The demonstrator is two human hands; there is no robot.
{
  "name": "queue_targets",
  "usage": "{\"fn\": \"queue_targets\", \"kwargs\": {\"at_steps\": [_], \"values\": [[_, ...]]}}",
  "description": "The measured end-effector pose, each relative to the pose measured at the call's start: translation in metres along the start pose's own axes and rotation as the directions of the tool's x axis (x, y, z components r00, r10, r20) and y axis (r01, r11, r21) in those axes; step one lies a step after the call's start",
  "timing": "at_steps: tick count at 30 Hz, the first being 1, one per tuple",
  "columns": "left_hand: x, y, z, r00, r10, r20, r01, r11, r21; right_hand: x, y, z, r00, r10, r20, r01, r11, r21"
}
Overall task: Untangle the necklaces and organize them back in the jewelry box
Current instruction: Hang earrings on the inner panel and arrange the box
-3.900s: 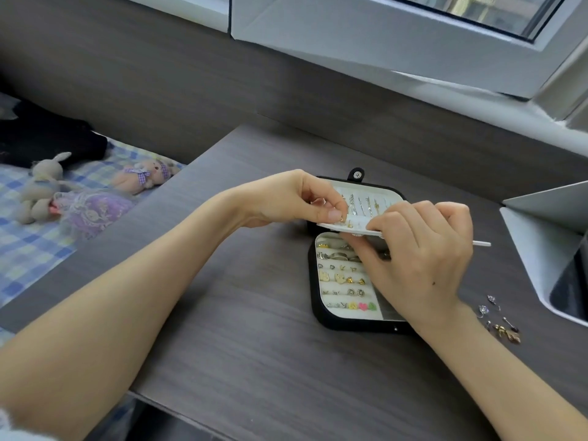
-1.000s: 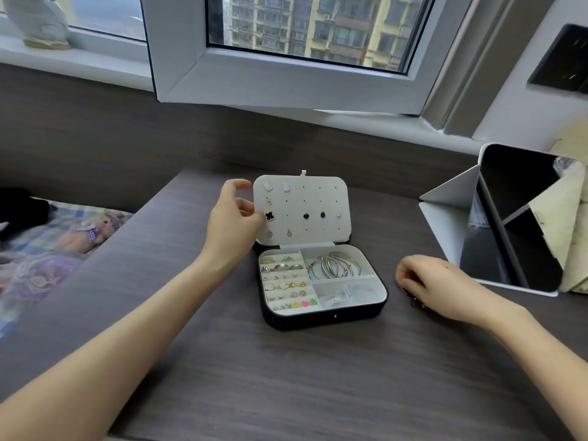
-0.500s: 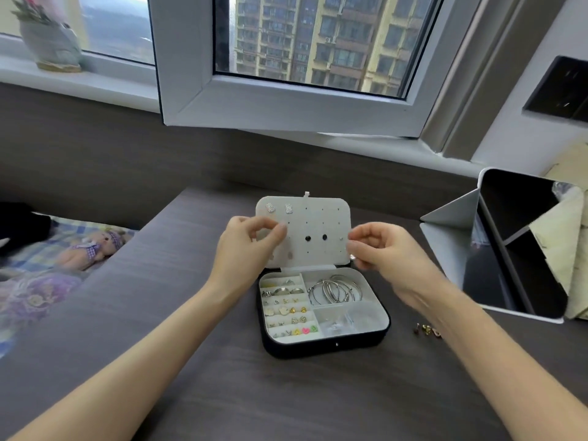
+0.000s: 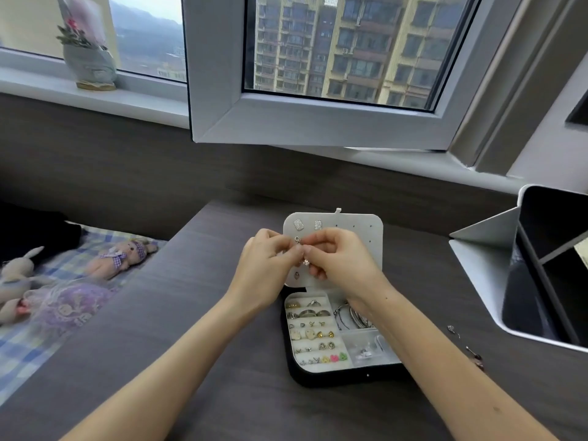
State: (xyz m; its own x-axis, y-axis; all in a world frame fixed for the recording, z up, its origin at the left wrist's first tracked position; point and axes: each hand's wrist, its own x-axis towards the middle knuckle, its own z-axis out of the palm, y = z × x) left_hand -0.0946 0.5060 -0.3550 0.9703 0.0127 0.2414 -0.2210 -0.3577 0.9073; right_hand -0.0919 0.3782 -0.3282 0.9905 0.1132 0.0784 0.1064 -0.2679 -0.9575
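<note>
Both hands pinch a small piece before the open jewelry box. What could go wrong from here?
The small piece, pinched by the left hand and right hand, may slip and fall among the rings in the jewelry box.
The right forearm may sweep the loose pieces lying on the table.

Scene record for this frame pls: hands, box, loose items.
left hand: pinches small jewelry piece, in front of earring panel
right hand: pinches same piece, fingertips meeting the left's
jewelry box: open on table, panel upright
compartments: rings and studs left, bangles upper right
loose jewelry: on table, right of box
</note>
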Motion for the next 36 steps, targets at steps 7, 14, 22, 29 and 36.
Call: {"fn": "queue_targets", "kwargs": {"at_steps": [7, 14, 22, 29, 36], "values": [[0.000, 0.004, -0.002, 0.992, -0.122, -0.030, 0.120, 0.991, -0.067, -0.020, 0.016, 0.000, 0.851, -0.523, -0.057, 0.350, 0.644, -0.680], [0.000, 0.007, -0.002, 0.992, -0.125, -0.010, 0.124, 0.989, -0.076, -0.014, 0.025, 0.006, 0.753, -0.657, 0.039, 0.458, 0.481, -0.747], [-0.002, 0.006, -0.003, 0.995, -0.097, 0.030, 0.099, 0.991, -0.086, -0.018, 0.021, 0.003, 0.862, -0.493, -0.114, 0.383, 0.783, -0.490], [-0.003, 0.000, -0.001, 0.973, 0.143, -0.181, -0.124, 0.986, 0.112, 0.001, 0.011, -0.039, 0.869, -0.295, -0.398, 0.061, 0.861, -0.505], [0.000, -0.008, -0.001, 0.948, 0.254, -0.191, -0.234, 0.965, 0.123, 0.011, 0.005, -0.043, 0.912, -0.219, -0.347, -0.007, 0.837, -0.546]]}}
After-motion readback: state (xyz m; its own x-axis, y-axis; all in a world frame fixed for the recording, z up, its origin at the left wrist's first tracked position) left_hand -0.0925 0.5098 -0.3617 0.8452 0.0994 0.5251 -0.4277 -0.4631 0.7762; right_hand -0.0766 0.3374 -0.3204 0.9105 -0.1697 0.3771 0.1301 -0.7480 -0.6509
